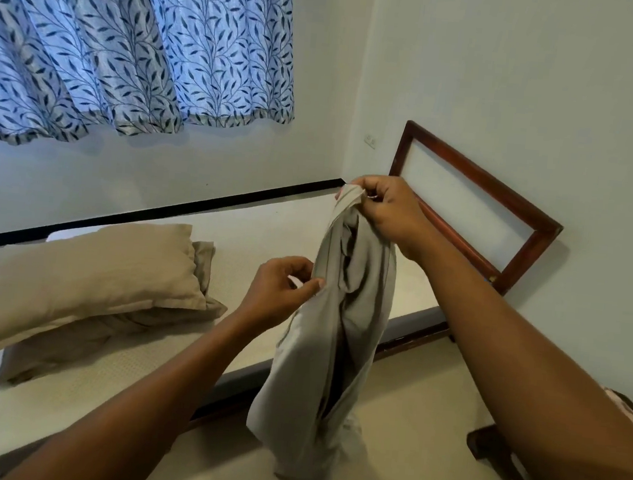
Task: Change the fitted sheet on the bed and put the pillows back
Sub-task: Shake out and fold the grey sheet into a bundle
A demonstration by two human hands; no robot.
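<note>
Hands (388, 211) pinching limp grey-beige sheet (333, 333), plump tan pillows (85, 281)

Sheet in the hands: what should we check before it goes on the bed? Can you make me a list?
1. The right hand grips the top of the sheet: ok.
2. The left hand pinches its side edge: ok.
3. The sheet is opened out: not ok, it hangs bunched.
4. The mattress is bare: ok.
5. The pillows are off the mattress: not ok, both lie on it.
6. A corner of the sheet is in hand: cannot tell.
</note>
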